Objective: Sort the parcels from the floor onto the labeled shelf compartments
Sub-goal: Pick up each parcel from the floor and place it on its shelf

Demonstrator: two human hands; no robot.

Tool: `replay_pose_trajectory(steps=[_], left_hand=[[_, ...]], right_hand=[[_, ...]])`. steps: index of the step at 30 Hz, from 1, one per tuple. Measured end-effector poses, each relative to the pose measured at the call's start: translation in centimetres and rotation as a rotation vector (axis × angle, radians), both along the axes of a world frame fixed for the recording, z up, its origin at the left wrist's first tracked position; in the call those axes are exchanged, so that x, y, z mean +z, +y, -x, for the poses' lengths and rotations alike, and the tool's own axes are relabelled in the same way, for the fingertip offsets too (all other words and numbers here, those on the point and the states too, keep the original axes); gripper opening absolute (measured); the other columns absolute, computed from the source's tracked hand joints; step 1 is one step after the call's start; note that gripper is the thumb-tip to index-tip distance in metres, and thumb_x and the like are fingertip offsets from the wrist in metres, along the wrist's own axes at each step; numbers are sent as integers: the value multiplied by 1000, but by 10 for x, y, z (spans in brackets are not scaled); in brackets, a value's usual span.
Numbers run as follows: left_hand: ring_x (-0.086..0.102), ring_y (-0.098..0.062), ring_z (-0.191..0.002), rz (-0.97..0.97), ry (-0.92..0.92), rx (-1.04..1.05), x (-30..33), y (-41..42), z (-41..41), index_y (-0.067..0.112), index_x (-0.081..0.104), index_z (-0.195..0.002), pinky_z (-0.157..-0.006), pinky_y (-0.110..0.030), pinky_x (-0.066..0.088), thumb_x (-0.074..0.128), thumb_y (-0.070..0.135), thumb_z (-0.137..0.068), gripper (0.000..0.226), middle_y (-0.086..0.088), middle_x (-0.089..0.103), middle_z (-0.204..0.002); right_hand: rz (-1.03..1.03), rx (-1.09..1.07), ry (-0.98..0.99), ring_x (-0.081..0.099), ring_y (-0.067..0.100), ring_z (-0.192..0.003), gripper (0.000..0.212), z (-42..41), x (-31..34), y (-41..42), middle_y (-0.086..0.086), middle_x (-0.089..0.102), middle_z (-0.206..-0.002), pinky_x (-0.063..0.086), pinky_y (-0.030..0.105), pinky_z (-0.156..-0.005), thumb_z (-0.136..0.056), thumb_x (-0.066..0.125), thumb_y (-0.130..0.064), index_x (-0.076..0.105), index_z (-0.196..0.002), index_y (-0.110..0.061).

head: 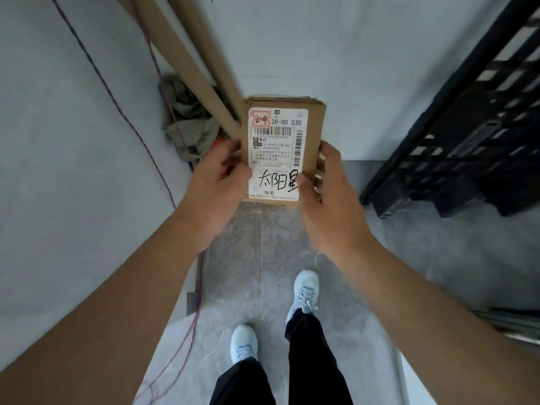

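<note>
Head view: cardboard parcel (282, 150) held up in both hands over the floor (263, 258).
Left to right: purple cord (117, 106) trailing down the wall; grey rag (187, 121) in the corner under leaning cardboard tubes (190, 62); left hand (216, 182) gripping the parcel's left edge; white shipping label (276, 153) facing up, "2-4" boxed in red; right hand (330, 194) clasping the right edge, thumb on the label; black plastic pallet (467, 118) propped against the wall.
</note>
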State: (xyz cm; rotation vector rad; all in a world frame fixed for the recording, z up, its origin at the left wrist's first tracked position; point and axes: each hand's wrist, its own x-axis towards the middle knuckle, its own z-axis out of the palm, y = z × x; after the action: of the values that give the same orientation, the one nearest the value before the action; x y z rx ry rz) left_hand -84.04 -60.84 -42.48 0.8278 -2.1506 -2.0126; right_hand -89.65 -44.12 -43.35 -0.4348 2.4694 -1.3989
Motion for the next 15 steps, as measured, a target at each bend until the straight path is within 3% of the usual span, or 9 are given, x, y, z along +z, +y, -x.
replay_pose_trajectory(steps=[4,6,9,15], left_hand=[[73,-14,-111,56,57,-82,75,19,-26,31,63,-130,-95,-40,61,58,11,-103,34,9,74,-121],[74,-15,-110,60,100,-96,112,30,-36,25,62,-135,-96,-40,60,57,8,-103,36,7,74,-121],[75,-11,-103,83,157,-121,167,56,-50,32,60,-130,-94,-39,62,56,7,-104,35,4,74,-120],[74,-14,-108,191,306,-211,259,113,-80,22,51,-150,-95,-42,61,54,16,-104,46,5,71,-127]], right_hand=[[48,-54,82,62,6,-122,54,-30,77,25,-8,58,-145,56,27,-101,-107,50,-14,31,-155,-31],[58,-65,112,63,5,-120,54,-45,114,40,-10,58,-146,54,22,-100,-108,50,-15,31,-156,-32],[78,-91,161,64,4,-120,53,-65,169,68,-13,58,-147,53,13,-95,-109,49,-16,32,-156,-34],[97,-111,329,60,7,-129,50,-100,265,135,-14,56,-149,53,31,-107,-109,48,-18,34,-154,-34]])
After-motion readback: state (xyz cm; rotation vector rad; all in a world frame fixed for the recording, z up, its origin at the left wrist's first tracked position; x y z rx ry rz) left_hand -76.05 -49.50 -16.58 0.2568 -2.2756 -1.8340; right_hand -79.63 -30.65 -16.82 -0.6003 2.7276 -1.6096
